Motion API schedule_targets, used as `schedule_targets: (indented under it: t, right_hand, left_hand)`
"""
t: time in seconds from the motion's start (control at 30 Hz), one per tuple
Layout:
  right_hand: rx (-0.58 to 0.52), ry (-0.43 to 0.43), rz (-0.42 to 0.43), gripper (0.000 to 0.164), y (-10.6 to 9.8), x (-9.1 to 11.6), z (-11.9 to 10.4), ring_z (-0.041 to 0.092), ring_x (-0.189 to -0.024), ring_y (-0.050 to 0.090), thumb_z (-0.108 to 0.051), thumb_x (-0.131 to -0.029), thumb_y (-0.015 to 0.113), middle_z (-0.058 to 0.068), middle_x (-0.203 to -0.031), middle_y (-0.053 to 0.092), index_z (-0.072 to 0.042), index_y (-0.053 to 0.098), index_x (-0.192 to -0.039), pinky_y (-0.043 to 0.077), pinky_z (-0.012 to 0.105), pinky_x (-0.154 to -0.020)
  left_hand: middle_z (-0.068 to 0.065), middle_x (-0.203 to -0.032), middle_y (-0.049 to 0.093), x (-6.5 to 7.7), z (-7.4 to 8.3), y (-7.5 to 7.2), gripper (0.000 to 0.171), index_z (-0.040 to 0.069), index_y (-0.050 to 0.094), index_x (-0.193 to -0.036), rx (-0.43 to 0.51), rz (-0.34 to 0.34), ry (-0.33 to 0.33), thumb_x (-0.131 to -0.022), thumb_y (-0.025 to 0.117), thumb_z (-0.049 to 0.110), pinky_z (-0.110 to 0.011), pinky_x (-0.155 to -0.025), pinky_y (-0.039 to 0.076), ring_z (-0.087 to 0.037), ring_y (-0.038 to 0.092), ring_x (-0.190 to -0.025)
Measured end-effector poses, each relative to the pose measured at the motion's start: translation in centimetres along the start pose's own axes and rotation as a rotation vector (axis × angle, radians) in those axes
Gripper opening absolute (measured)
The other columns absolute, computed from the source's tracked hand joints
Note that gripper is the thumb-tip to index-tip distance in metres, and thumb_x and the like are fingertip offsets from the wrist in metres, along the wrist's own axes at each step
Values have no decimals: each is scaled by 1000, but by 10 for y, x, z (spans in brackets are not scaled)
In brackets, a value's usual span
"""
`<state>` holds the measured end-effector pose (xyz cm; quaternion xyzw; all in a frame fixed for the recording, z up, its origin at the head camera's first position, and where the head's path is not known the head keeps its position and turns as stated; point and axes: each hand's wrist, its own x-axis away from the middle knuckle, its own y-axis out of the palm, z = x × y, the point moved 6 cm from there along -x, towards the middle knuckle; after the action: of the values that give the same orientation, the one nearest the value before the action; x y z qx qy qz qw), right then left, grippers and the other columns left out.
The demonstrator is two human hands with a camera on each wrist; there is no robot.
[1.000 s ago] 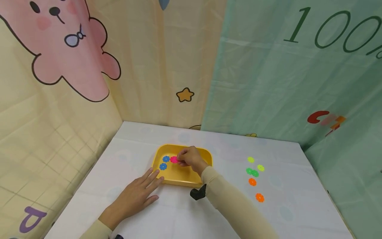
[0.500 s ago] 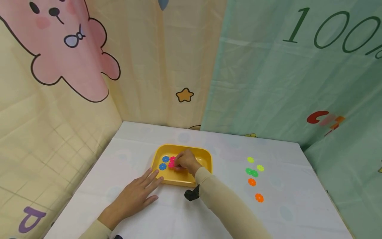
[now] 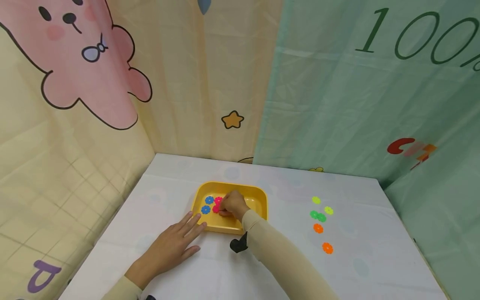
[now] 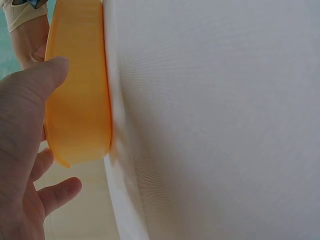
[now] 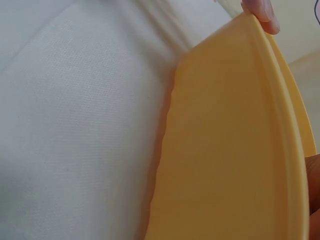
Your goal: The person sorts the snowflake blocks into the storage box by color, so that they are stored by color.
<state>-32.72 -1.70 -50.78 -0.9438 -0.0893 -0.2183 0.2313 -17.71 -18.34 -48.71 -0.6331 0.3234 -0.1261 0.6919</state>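
Inside a shallow yellow tray, two blue flower-shaped discs lie one behind the other at the left. Beside them are two pink flower-shaped discs, partly covered by my right hand. Its curled fingers pinch the nearer pink disc at its right edge; the fingertips are mostly hidden. My left hand lies with spread, straight fingers at the tray's front left corner, fingertips on the rim. In the left wrist view, the left thumb shows in front of the tray's yellow wall.
Loose discs lie on the white-covered table right of the tray: two yellow, two green touching each other, two orange. Printed curtains close off the back and sides.
My right hand has moved slightly left and toward me inside the tray, bringing the second pink disc in front of the first. My left hand has stayed at the rim.
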Motion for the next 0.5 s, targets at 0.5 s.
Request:
schedule_targets:
  t: [0.5]
  right_hand:
    - [44, -9, 6, 4, 2, 1, -3, 22, -64, 72, 4, -90, 70, 10, -76, 70, 3, 74, -91, 59, 25, -63]
  left_hand:
    - [-13, -158, 45, 0, 0, 2, 71, 17, 50, -152, 14, -6, -10, -91, 74, 45, -49, -100, 53, -36, 39, -147]
